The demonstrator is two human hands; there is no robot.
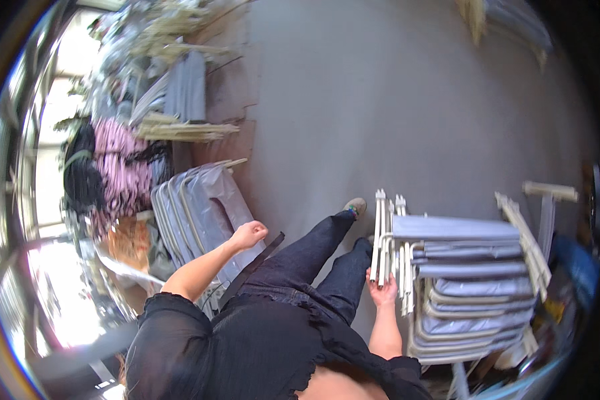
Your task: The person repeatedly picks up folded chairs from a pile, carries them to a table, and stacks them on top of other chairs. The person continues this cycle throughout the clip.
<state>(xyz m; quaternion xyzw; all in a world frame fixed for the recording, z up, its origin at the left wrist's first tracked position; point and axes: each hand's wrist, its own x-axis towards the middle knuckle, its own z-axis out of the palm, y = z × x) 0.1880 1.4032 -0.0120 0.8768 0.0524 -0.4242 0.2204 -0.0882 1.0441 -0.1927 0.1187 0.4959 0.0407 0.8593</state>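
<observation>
My left hand is curled closed in front of my left hip, with nothing visible in it. Below it a dark strap hangs at my side. My right hand is at the lower ends of the white metal tubes of a folded frame, its fingers curled about them. Grey-blue fabric spans that frame. More folded frames with pale tubing and similar fabric are stacked beside it, on my right.
Grey floor stretches ahead. Along the left stand folded grey-fabric frames, pink fabric pieces, a black bundle and plastic-wrapped goods. A blue item lies at the far right.
</observation>
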